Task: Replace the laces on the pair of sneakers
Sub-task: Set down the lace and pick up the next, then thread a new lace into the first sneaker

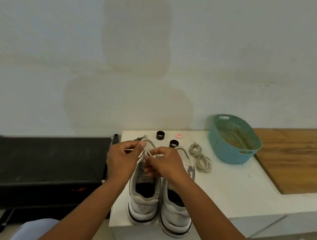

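1. Sneakers: left sneaker (pixel 143 202) and right sneaker (pixel 176 209) side by side, touching, heels at the near edge of the white bench (pixel 230 188), toes toward the wall.
2. Left hand (pixel 123 158) over the front of the left sneaker, fingers curled, thumb and forefinger pinching a white lace (pixel 151 154); grip closed on the lace.
3. Right hand (pixel 165 164) just beside it, above the same shoe's eyelet area, fingertips pinching the lace as well; grip closed on the lace. Hands nearly touching.
4. Loop of the lace visible between the two hands, over the tongue.
5. Coiled beige laces (pixel 201 159) lying loose on the bench, right of the right sneaker's toe, apart from it.
6. Teal perforated basket (pixel 233 139) toward the far right of the white bench, near the wall, beside the coiled laces.
7. Two black rings behind the shoes near the far edge: one (pixel 160 135) closer to the wall, another (pixel 173 143) just behind the right sneaker's toe.
8. Small round red-and-white item (pixel 179 135) between the rings and the basket, near the far edge; too small to identify.
9. Dark metal object (pixel 141 138) near the far left corner, partly hidden by the left hand.
10. Black rack (pixel 42 158) left of the bench; wooden surface (pixel 298 160) on the right.
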Motion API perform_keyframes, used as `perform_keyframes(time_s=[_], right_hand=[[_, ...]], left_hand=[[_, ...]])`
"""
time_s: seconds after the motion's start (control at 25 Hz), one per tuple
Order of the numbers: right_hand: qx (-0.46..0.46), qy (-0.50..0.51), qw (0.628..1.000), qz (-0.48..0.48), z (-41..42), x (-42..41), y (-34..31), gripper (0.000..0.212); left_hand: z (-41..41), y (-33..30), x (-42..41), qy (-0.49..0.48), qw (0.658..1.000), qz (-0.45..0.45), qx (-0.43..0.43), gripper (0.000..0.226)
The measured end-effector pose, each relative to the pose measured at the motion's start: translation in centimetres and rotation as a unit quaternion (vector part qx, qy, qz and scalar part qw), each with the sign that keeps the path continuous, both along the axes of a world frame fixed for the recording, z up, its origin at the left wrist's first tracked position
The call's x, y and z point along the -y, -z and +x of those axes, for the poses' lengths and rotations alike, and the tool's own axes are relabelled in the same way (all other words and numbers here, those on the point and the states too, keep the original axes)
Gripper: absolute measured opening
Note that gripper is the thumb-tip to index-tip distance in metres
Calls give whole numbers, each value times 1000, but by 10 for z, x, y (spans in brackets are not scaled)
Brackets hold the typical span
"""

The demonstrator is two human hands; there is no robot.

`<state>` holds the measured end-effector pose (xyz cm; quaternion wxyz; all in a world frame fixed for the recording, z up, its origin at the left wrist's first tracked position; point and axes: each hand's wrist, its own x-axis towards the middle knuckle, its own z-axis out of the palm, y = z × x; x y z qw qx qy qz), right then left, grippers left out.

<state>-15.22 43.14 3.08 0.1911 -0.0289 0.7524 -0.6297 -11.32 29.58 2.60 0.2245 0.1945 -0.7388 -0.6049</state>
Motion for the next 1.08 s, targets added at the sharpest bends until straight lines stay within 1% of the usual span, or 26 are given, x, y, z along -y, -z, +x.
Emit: perform_keyframes(time_s=[0.04,0.08,0.12,0.16,0.2,0.24,0.32,0.4,0.48,0.6,0.68,0.76,0.84,0.88,0.92,1.0,1.04,1.08], right_hand=[[-17,-1,999,46,-3,-3,4,29],[-60,9,992,107,-6,-6,8,36],[-112,26,980,161,-10,-10,10,39],[-152,40,971,182,-13,-13,10,37],[-170,43,971,164,-16,-14,7,32],[-168,37,978,118,-18,-16,4,25],[-146,15,989,29,-22,-16,-3,13],[-126,7,992,-19,-25,-19,-7,8],[-96,12,994,-43,-28,-24,-9,9],[-45,25,996,-76,-34,-32,-9,16],[-34,28,996,-77,-38,-38,-8,17],[-27,20,998,-56,-43,-44,-9,15],[-22,21,999,-13,-51,-54,-9,9],[-28,30,999,33,-56,-61,-6,6],[-44,36,993,104,-62,-68,-3,6],[-85,29,959,270,-70,-80,3,11],[-82,18,944,318,-70,-85,6,15],[-63,6,940,334,-69,-87,7,21]], left_hand=[[-3,0,1,-8,998,-59,0,22],[-7,1,2,-11,995,-99,-3,23],[-12,2,3,-7,993,-119,-9,23],[-16,3,4,4,992,-124,-19,21],[-19,4,3,24,993,-115,-31,18],[-22,6,-1,48,993,-98,-41,16],[-28,7,-11,85,993,-60,-59,11],[-33,5,-18,101,992,-20,-75,11],[-38,3,-22,116,990,22,-80,15],[-41,4,-26,151,984,70,-68,21],[-44,8,-30,160,983,77,-53,20],[-52,11,-32,155,985,63,-41,17],[-61,12,-34,154,986,37,-46,13],[-66,12,-37,158,986,14,-49,12],[-68,13,-43,159,986,-19,-51,10],[-70,13,-57,160,980,-108,-52,7],[-71,14,-65,165,973,-155,-50,6],[-74,16,-72,173,964,-198,-48,7]])
